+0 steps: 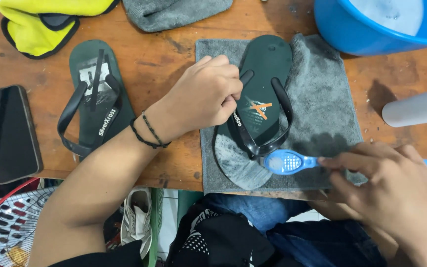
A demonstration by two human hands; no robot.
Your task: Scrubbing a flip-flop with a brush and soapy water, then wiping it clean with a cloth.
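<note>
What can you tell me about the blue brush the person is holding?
The blue brush looks like plastic, with an oval head of pale bristles and a slim handle. It lies nearly level, its head pressed on the soapy toe end of the dark green flip-flop, by the strap post. The right hand grips the handle.

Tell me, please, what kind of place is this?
Probably a home or small shoe-cleaning spot: a worn wooden table holds a blue basin of sudsy water, a grey towel, and a soapy flip-flop under a blue brush.

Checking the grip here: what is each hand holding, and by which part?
Left hand grips the dark flip-flop by its strap; right hand holds the blue brush by its handle.
</note>
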